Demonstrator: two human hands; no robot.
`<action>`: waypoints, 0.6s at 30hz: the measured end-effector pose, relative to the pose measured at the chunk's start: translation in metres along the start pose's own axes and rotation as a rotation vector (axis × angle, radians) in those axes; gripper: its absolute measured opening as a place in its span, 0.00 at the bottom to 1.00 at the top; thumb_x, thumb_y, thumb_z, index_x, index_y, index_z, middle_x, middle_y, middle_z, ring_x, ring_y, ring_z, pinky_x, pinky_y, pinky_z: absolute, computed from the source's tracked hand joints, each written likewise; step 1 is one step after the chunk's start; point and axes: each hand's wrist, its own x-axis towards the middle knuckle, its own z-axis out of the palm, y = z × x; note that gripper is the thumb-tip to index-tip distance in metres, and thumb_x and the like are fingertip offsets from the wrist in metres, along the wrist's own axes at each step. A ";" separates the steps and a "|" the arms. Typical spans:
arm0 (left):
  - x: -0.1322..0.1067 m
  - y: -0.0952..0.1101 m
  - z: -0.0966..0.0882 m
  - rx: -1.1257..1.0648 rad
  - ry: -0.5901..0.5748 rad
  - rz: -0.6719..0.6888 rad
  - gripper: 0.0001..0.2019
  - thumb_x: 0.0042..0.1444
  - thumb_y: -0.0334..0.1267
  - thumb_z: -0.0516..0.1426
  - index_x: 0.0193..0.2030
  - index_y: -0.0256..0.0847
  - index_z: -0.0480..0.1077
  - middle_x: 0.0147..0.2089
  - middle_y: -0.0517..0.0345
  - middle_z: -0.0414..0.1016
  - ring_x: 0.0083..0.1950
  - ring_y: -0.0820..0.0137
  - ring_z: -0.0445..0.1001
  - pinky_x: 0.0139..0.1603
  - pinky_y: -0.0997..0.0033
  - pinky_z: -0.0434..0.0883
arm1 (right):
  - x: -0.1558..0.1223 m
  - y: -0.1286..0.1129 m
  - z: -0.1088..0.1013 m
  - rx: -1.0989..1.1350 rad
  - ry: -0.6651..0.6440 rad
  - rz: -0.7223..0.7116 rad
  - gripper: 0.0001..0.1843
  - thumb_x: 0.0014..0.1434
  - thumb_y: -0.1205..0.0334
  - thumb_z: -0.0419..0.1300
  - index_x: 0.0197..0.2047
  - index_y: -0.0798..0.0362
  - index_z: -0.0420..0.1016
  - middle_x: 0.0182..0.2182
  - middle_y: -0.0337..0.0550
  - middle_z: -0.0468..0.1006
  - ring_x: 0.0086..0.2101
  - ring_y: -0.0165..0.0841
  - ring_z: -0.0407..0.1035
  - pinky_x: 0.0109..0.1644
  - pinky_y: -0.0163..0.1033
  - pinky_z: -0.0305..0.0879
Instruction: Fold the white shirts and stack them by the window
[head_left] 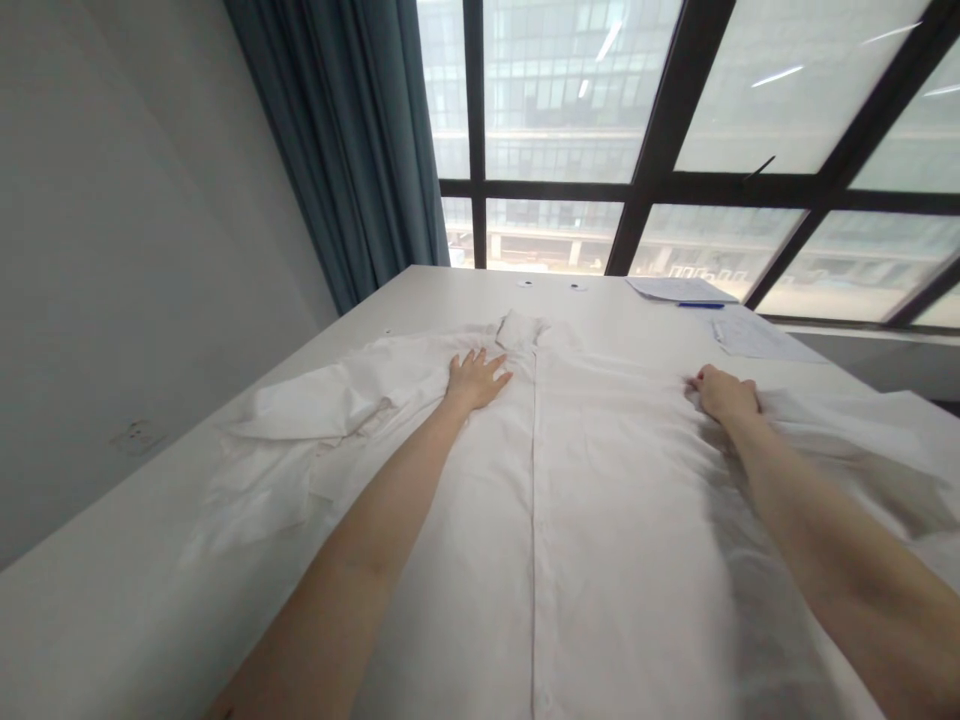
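A white button-up shirt (600, 480) lies spread front-up on a white table (112, 600), its collar (521, 328) pointing away from me. My left hand (474, 380) rests flat on the shirt's left shoulder beside the collar, fingers stretched out. My right hand (724, 393) sits at the right shoulder with fingers curled, pinching the fabric there. The left sleeve (300, 420) lies crumpled out to the left. The right sleeve (862, 440) trails off to the right.
Loose papers (750, 338) and a blue pen (701, 304) lie at the table's far right. Two small round caps (575, 287) sit in the tabletop near the far edge. A dark curtain (352, 140) and large windows (585, 90) stand behind the table.
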 end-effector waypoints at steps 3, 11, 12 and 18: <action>0.001 -0.002 0.003 -0.015 0.015 -0.052 0.31 0.66 0.59 0.39 0.71 0.53 0.55 0.75 0.46 0.48 0.74 0.47 0.45 0.68 0.39 0.44 | 0.000 -0.008 -0.007 -0.020 0.000 0.008 0.13 0.64 0.62 0.51 0.37 0.57 0.75 0.41 0.71 0.76 0.48 0.57 0.69 0.51 0.63 0.55; 0.000 -0.002 0.005 -0.038 0.023 -0.053 0.28 0.65 0.60 0.41 0.69 0.60 0.58 0.74 0.54 0.50 0.74 0.47 0.45 0.68 0.38 0.44 | 0.023 -0.122 0.007 0.234 -0.084 -0.196 0.18 0.63 0.59 0.55 0.56 0.50 0.69 0.51 0.53 0.77 0.51 0.46 0.69 0.53 0.55 0.64; -0.001 -0.002 0.005 -0.036 0.034 -0.048 0.27 0.65 0.59 0.41 0.69 0.60 0.58 0.74 0.54 0.51 0.74 0.48 0.45 0.68 0.38 0.44 | 0.024 -0.137 0.012 0.278 -0.102 -0.215 0.19 0.63 0.57 0.56 0.57 0.49 0.69 0.50 0.52 0.77 0.50 0.45 0.70 0.52 0.52 0.65; -0.007 0.000 0.006 -0.022 0.096 -0.007 0.24 0.69 0.52 0.40 0.67 0.55 0.62 0.72 0.53 0.57 0.74 0.56 0.49 0.69 0.42 0.43 | 0.021 -0.192 0.035 0.466 -0.152 -0.172 0.21 0.64 0.54 0.59 0.58 0.53 0.68 0.52 0.49 0.73 0.47 0.39 0.71 0.49 0.50 0.71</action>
